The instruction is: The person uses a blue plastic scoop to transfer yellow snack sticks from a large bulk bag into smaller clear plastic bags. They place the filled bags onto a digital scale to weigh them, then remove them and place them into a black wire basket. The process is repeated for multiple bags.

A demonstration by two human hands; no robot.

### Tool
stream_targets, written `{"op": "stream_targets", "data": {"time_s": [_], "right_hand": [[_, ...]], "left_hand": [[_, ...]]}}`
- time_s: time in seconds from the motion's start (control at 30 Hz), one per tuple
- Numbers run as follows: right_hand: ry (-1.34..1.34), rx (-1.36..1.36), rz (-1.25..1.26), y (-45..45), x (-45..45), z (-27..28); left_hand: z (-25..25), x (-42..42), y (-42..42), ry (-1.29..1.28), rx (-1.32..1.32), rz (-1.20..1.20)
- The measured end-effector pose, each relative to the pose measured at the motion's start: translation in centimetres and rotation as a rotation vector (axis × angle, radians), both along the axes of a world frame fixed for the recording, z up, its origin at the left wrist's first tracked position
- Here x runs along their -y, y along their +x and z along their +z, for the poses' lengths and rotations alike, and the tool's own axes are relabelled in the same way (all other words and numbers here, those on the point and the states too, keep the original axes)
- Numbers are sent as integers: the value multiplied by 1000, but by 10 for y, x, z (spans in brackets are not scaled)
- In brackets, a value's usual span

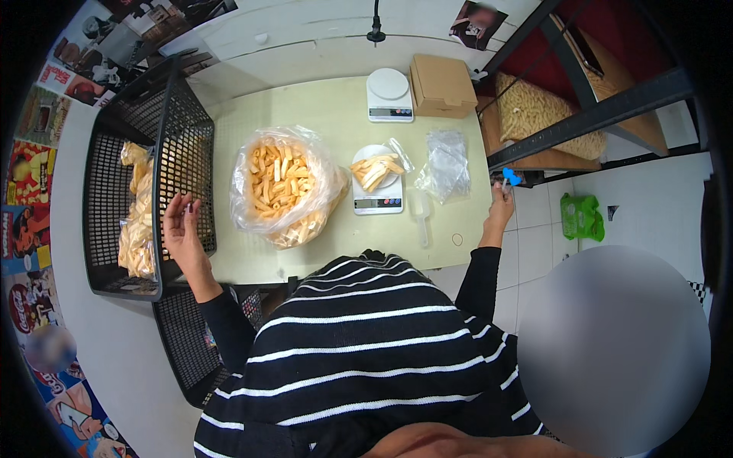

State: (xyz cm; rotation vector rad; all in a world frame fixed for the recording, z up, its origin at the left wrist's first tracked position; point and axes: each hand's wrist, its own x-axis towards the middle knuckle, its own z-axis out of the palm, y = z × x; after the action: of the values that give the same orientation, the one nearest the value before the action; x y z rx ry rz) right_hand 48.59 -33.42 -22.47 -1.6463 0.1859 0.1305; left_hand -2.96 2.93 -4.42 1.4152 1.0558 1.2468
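My left hand [184,232] is raised by the near rim of a black plastic mesh basket [186,126], palm up, with no object visible in it. Inside that basket lie several clear bags of pale yellow stick snacks [137,212]. Beyond the table's right edge, my right hand [500,209] grips a small clear handle topped with a blue heart-shaped piece [511,177]. A large open plastic bag [329,200] full of snack sticks [280,172] stands on the table. To its right, a white digital kitchen scale [378,206] carries a small bag of sticks [377,170].
A clear plastic scoop [422,220], a rubber band [457,239] and flat clear bags [448,163] lie on the table [349,255]. Behind are a second scale [389,94] and a cardboard box [442,86]. A metal-framed shelf [590,114] holds a large snack bag [544,117].
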Motion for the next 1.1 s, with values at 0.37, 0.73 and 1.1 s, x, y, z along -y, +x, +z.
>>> {"op": "stream_targets", "data": {"time_s": [0.37,0.73,1.1], "right_hand": [[-30,-16,439,-50,-95,-14],[-227,240,829,-100,-153,26],[-106,519,1209,-179,-118,180]], "left_hand": [[15,-2,-5,29,-68,93],[-3,17,6,35,-41,-68],[-17,109,126,269,-395,-832]]}}
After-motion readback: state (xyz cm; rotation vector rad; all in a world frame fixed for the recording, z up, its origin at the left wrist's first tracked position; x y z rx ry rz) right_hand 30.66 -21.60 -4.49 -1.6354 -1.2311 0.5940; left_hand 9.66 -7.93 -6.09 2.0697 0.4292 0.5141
